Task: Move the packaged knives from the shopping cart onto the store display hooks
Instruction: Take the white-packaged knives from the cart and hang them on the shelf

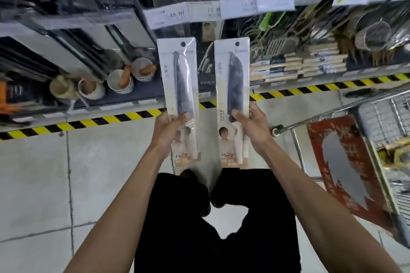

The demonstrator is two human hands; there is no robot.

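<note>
Mid-frame: left hand (pixel 170 127) grip holds left knife pack (pixel 179 86); right hand (pixel 253 126) grip holds right knife pack (pixel 233 86).
Risk: both are held low, so the tops could sway and the hang holes (pixel 183 44) miss the hooks.

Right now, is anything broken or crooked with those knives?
Nothing stands out. The left hand holds the left knife pack and the right hand holds the right knife pack, both upright and whole-looking. Only the red box in the shopping cart lies slanted.
</note>
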